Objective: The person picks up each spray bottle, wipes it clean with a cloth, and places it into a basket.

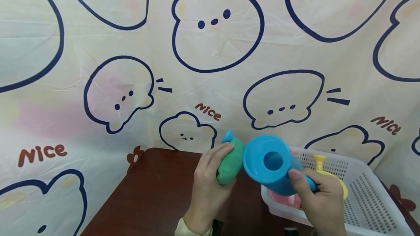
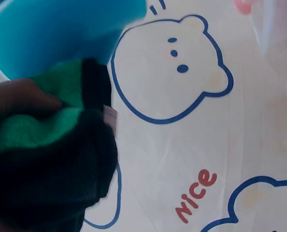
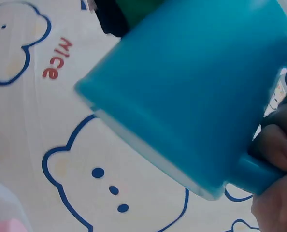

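My left hand point(image 1: 210, 177) holds a folded green cloth point(image 1: 231, 161) with dark edging, its fingers over the near side. The cloth lies right at the left side of a blue plastic watering can point(image 1: 262, 188), and a blue tip shows behind the cloth. My right hand point(image 1: 323, 196) grips the can by its side handle, thumb on top. The can is tilted so that the round hole in its top faces the head view. In the right wrist view the can's smooth body point(image 3: 182, 96) fills the middle, with curled fingers point(image 3: 279, 145) at the handle.
A white perforated plastic basket point(image 1: 374, 192) stands at the right of the dark brown table point(image 1: 157, 192). In it lie a yellow toy point(image 1: 319, 161) with a flared spout and some pink pieces point(image 1: 285, 199). A cartoon-printed curtain point(image 1: 210, 90) hangs behind the table.
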`<state>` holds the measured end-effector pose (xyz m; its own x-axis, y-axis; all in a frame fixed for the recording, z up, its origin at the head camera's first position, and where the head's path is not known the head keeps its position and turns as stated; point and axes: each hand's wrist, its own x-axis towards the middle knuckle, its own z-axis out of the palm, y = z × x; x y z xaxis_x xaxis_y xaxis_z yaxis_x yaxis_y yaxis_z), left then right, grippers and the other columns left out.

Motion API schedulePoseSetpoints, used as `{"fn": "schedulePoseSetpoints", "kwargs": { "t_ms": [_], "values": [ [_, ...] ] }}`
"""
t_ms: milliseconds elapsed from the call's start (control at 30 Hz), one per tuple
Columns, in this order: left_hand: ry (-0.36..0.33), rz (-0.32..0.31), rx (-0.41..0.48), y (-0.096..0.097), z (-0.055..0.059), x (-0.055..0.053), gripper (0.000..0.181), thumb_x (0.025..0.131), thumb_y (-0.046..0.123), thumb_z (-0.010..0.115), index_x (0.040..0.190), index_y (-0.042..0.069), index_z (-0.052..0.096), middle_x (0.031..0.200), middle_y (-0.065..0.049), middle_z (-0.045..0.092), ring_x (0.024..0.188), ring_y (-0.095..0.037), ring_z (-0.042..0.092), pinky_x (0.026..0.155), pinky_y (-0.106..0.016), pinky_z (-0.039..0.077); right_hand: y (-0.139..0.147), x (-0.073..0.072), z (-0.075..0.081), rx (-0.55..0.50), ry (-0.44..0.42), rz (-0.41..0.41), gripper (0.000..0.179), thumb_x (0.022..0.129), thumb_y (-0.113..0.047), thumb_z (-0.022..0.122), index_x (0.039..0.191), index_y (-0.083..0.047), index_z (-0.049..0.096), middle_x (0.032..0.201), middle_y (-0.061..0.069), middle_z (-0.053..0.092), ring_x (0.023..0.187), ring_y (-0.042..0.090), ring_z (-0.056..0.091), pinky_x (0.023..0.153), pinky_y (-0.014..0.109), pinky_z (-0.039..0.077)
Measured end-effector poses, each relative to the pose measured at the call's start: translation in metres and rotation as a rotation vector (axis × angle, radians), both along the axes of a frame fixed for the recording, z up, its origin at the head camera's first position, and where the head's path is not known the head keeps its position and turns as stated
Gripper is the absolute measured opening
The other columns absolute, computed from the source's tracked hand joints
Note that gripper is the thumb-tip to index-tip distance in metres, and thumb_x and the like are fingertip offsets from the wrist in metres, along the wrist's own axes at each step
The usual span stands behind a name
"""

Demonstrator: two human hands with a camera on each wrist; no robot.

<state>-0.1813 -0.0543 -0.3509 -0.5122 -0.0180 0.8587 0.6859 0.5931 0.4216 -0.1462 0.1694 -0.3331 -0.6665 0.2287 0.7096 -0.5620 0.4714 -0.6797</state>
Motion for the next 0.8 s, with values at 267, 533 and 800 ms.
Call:
{"fn": "schedulePoseSetpoints", "kwargs": {
  "t_ms": [267,533,800],
  "values": [
    [-0.023,-0.137,-0.004,0.003,0.003,0.008,0.072,0.074,0.000,0.093,0.137,0.022,0.066,0.138,0.000,0.068,0.123,-0.020,0.066,0.097,-0.045,0.062,0.002,-0.003,-0.001,-0.372,-0.046,0.088,0.050,0.102,0.003,0.058,0.055,-0.002,0.043,0.052,0.001,0.039,0.050,0.014,0.041,0.048,0.021,0.040],
    [-0.081,-0.236,-0.065,0.005,0.004,0.012,0.069,0.078,0.004,0.093,0.138,0.026,0.066,0.142,0.006,0.066,0.127,-0.018,0.064,0.100,-0.044,0.060,0.011,-0.001,-0.001,-0.646,-0.046,0.221,0.051,0.110,-0.006,0.050,0.059,0.000,0.048,0.057,0.004,0.039,0.051,0.017,0.041,0.052,0.020,0.048],
    [-0.098,-0.237,-0.075,0.005,0.003,0.010,0.071,0.075,0.003,0.094,0.136,0.023,0.067,0.137,0.003,0.068,0.121,-0.019,0.067,0.096,-0.044,0.062,0.021,-0.002,-0.001,-0.622,0.025,0.381,0.052,0.114,-0.006,0.036,0.063,-0.006,0.049,0.059,0.006,0.037,0.052,0.022,0.037,0.057,0.020,0.051]
  ]
}}
